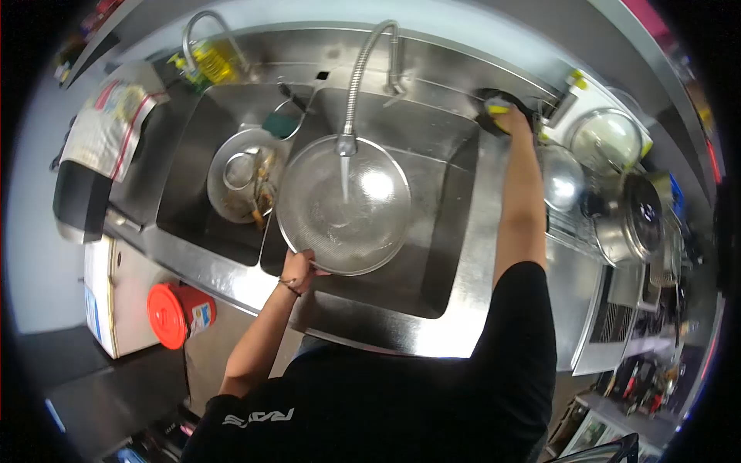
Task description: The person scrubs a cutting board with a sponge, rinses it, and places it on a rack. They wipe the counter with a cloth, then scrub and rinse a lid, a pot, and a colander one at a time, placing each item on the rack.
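My left hand (pixel 297 270) grips the near rim of a wide, round metal colander (pixel 309 224), its surface finely dotted. It is tilted over the right sink basin (pixel 432 262). Water runs into it from the flexible faucet (pixel 356 92). My right hand (pixel 511 119) is stretched to the back right of the counter, its fingers closed around a yellow sponge (pixel 498 109). Beneath that hand is a round black dish (pixel 488 123), partly covered by it.
In the left basin (pixel 185 193) a metal bowl (pixel 220 197) holds used utensils. Dish soap bottles (pixel 212 62) stand behind it. To the right are a glass lid (pixel 606 139) and a steel pot (pixel 617 224). A red lidded bucket (pixel 168 315) stands lower left.
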The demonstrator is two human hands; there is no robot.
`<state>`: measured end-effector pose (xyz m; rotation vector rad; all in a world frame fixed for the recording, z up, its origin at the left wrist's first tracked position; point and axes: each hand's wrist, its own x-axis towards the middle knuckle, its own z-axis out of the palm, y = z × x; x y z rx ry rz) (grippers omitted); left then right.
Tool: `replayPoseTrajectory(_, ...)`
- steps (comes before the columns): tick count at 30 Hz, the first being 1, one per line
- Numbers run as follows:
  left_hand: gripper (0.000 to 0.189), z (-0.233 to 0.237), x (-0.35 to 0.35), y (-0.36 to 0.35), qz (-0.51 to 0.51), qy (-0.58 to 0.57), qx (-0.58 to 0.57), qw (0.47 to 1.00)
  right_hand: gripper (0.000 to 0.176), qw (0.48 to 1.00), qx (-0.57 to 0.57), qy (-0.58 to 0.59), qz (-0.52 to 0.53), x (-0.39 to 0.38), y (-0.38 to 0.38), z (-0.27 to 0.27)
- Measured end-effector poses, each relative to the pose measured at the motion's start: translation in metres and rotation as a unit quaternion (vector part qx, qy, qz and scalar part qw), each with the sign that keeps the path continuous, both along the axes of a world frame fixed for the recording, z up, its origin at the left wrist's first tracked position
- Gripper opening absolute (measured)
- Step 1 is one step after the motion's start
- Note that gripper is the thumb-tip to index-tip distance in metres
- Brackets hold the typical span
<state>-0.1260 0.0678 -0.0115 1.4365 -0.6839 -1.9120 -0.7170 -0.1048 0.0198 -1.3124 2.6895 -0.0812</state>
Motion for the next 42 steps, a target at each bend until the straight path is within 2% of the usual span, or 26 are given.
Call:
replayPoseTrajectory(3, 0.069, 0.011, -0.011, 0.002, 0.050, -0.077, -0.005, 0.996, 0.077, 1.000, -0.001, -0.003, 0.019, -0.027, -0.023, -0.035)
replayPoseTrajectory(5, 0.074, -0.001, -0.010, 0.005, 0.022, -0.102, -0.153, 0.983, 0.075, 0.998, 0.000, 0.066, 0.023, -0.023, -0.023, -0.039)
replayPoseTrajectory(9, 0.071, 0.006, -0.010, 0.003, 0.043, -0.019, -0.058, 0.997, 0.063, 0.999, -0.046, -0.025, -0.009, 0.077, 0.025, 0.084)
replayPoseTrajectory(11, 0.069, 0.017, -0.017, 0.002, 0.046, -0.030, -0.029, 0.998, 0.066, 0.940, -0.300, -0.153, 0.048, 0.111, 0.045, 0.097)
replayPoseTrajectory(13, 0.073, 0.017, -0.023, 0.003, 0.059, 0.001, 0.002, 0.998, 0.065, 0.836, -0.347, -0.397, 0.154, 0.165, 0.069, 0.077)
replayPoseTrajectory(14, 0.071, 0.017, -0.028, 0.004, 0.052, 0.010, -0.012, 0.999, 0.066, 0.825, -0.333, -0.402, 0.217, 0.188, 0.074, 0.043)
replayPoseTrajectory(16, 0.070, 0.027, -0.041, 0.006, 0.035, 0.008, -0.005, 0.999, 0.069, 0.786, -0.273, -0.521, 0.191, 0.282, 0.100, 0.020)
replayPoseTrajectory(18, 0.071, 0.030, -0.054, 0.008, 0.021, 0.038, 0.000, 0.999, 0.079, 0.908, -0.189, -0.292, 0.233, 0.350, 0.106, -0.063)
replayPoseTrajectory(19, 0.071, 0.029, -0.058, 0.011, 0.015, 0.039, 0.003, 0.999, 0.084, 0.891, -0.170, -0.338, 0.249, 0.374, 0.109, -0.103)
replayPoseTrajectory(21, 0.073, 0.028, -0.065, 0.014, 0.004, -0.018, -0.024, 1.000, 0.074, 0.927, -0.029, -0.190, 0.320, 0.420, 0.140, -0.120)
replayPoseTrajectory(22, 0.075, 0.021, -0.063, 0.010, 0.034, -0.010, -0.032, 0.999, 0.074, 0.929, -0.034, -0.187, 0.317, 0.414, 0.154, -0.130)
replayPoseTrajectory(24, 0.076, 0.024, -0.054, 0.019, 0.032, -0.003, -0.015, 0.999, 0.065, 0.820, -0.095, -0.140, 0.547, 0.384, 0.191, -0.152)
replayPoseTrajectory(25, 0.077, 0.028, -0.051, 0.021, 0.031, 0.005, -0.001, 1.000, 0.065, 0.823, -0.098, -0.139, 0.542, 0.367, 0.188, -0.150)
replayPoseTrajectory(27, 0.078, 0.034, -0.057, 0.032, 0.032, 0.007, 0.027, 0.999, 0.061, 0.900, -0.056, -0.216, 0.373, 0.336, 0.172, -0.136)
replayPoseTrajectory(28, 0.078, 0.031, -0.062, 0.036, 0.018, 0.018, 0.014, 1.000, 0.059, 0.912, -0.176, -0.173, 0.329, 0.342, 0.159, -0.129)
replayPoseTrajectory(29, 0.079, 0.029, -0.068, 0.039, 0.005, 0.029, 0.000, 1.000, 0.059, 0.913, -0.175, -0.168, 0.328, 0.357, 0.161, -0.108)
replayPoseTrajectory(31, 0.074, 0.035, -0.069, 0.031, 0.001, 0.014, 0.000, 1.000, 0.056, 0.883, -0.022, -0.313, 0.348, 0.387, 0.172, -0.063)
replayPoseTrajectory(32, 0.069, 0.028, -0.062, 0.025, -0.009, 0.045, 0.025, 0.999, 0.056, 0.796, -0.136, -0.222, 0.546, 0.387, 0.178, -0.126)
replayPoseTrajectory(33, 0.065, 0.024, -0.055, 0.022, -0.020, 0.075, 0.052, 0.996, 0.056, 0.798, -0.137, -0.225, 0.543, 0.378, 0.185, -0.124)
replayPoseTrajectory(35, 0.058, 0.037, -0.055, 0.029, -0.060, 0.085, 0.041, 0.994, 0.056, 0.903, -0.023, -0.184, 0.388, 0.349, 0.189, -0.112)
replayPoseTrajectory(36, 0.059, 0.045, -0.061, 0.041, -0.055, 0.065, 0.044, 0.995, 0.055, 0.936, -0.029, -0.072, 0.344, 0.339, 0.178, -0.107)
replayPoseTrajectory(37, 0.060, 0.049, -0.069, 0.049, -0.047, 0.046, 0.044, 0.997, 0.059, 0.940, -0.159, -0.053, 0.298, 0.336, 0.164, -0.105)
replayPoseTrajectory(39, 0.061, 0.039, -0.081, 0.051, -0.051, 0.060, 0.035, 0.996, 0.064, 0.914, -0.196, -0.262, 0.241, 0.362, 0.145, -0.122)
replayPoseTrajectory(40, 0.061, 0.042, -0.084, 0.049, -0.051, 0.052, 0.046, 0.996, 0.067, 0.811, -0.384, -0.153, 0.414, 0.379, 0.150, -0.171)
replayPoseTrajectory(41, 0.061, 0.044, -0.084, 0.045, -0.051, 0.039, 0.057, 0.996, 0.067, 0.811, -0.386, -0.155, 0.411, 0.387, 0.168, -0.149)
replayPoseTrajectory(42, 0.060, 0.044, -0.081, 0.040, -0.053, 0.017, 0.068, 0.996, 0.067, 0.853, -0.159, -0.191, 0.459, 0.391, 0.189, -0.102)
